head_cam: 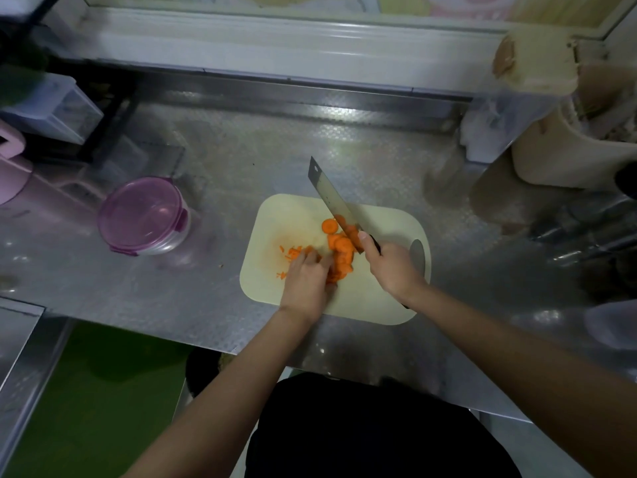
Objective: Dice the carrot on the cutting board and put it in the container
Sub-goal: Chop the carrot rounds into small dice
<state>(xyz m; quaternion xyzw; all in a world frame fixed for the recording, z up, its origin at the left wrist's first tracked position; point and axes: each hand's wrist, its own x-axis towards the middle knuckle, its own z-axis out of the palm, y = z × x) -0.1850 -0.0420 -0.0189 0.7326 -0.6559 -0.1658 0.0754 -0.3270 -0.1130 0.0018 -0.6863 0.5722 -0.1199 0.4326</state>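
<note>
A cream cutting board [275, 219] lies on the steel counter. Orange carrot slices [339, 244] sit piled in its middle, with several small diced bits [289, 255] to their left. My left hand [306, 281] lies over the near side of the pile, its fingers curled on the slices. My right hand [389, 267] grips the handle of a cleaver [329, 198]; the blade slants up and away over the far slices. A round clear container with a purple lid [144, 215] stands to the left of the board, lid on.
The steel counter [241, 160] runs to a raised back ledge. A pink jug [12, 174] and a clear plastic box [51, 108] stand at far left. A beige bin [565, 157] stands at back right, metal ware [586, 225] on the right.
</note>
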